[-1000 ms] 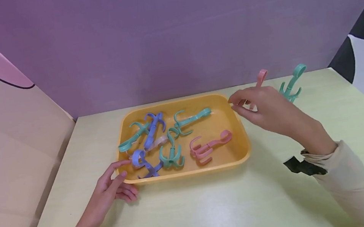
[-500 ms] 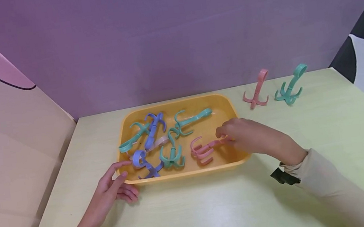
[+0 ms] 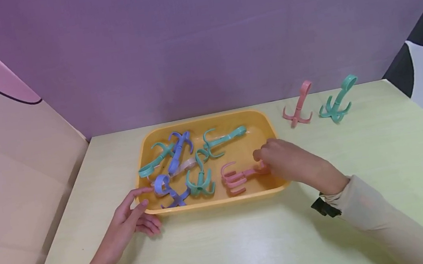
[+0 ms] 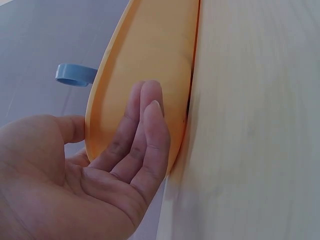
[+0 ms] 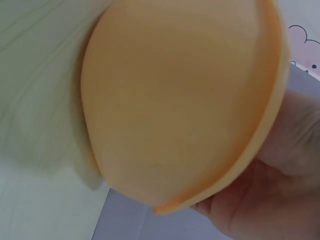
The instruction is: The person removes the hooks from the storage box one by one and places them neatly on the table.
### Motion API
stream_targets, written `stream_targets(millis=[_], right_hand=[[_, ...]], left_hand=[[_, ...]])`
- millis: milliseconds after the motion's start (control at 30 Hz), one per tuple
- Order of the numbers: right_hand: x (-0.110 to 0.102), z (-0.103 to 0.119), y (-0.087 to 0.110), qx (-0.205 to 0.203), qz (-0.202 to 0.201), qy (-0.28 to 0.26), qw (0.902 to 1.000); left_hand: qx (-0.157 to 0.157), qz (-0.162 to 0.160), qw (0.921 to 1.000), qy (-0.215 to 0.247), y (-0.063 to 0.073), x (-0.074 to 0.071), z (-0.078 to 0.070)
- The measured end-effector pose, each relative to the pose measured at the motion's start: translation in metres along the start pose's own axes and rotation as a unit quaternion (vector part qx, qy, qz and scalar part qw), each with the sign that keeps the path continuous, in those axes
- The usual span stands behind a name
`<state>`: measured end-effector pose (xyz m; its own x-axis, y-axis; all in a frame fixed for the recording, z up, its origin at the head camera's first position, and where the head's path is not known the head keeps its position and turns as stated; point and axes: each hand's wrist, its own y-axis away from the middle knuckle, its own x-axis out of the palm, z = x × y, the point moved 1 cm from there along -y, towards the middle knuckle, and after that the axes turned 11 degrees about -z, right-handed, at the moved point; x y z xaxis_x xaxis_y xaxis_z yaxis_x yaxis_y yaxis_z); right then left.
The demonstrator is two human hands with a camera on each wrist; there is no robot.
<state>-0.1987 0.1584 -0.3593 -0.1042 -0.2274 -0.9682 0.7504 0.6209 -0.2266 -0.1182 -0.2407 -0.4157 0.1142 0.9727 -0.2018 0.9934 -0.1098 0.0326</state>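
Note:
A yellow tray (image 3: 256, 195) holds several plastic multi-prong hanging hooks. My left hand (image 3: 128, 221) grips its near left corner, thumb and index finger over the rim and the other fingers against the outer wall, as the left wrist view shows. My right hand (image 3: 289, 159) reaches over the tray's right rim and pinches the ring end of a pink hook (image 3: 237, 177); its fingertips are hidden. Left of that lie green hooks (image 3: 201, 182) and blue hooks (image 3: 177, 154). In the right wrist view the tray wall (image 5: 175, 100) covers most of the right hand (image 5: 280, 185).
On the table (image 3: 226, 246), right of the tray, another pink hook (image 3: 298, 107) and a green hook (image 3: 337, 102) stand on their prongs. A purple panel (image 3: 200, 44) rises behind the table, and a printed panel (image 3: 8, 176) at the left.
My right hand came from the standing pink hook down into the tray and took hold of the other pink hook, which has turned slightly. The left hand stayed at the tray corner.

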Motion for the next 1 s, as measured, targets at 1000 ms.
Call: stream_targets(millis=[1000], right_hand=[[-0.045,0.003,0.008,0.068,-0.011,-0.233,0.9699]], left_hand=[[-0.001,-0.003,1.0000,0.002,0.000,0.001,0.001]])
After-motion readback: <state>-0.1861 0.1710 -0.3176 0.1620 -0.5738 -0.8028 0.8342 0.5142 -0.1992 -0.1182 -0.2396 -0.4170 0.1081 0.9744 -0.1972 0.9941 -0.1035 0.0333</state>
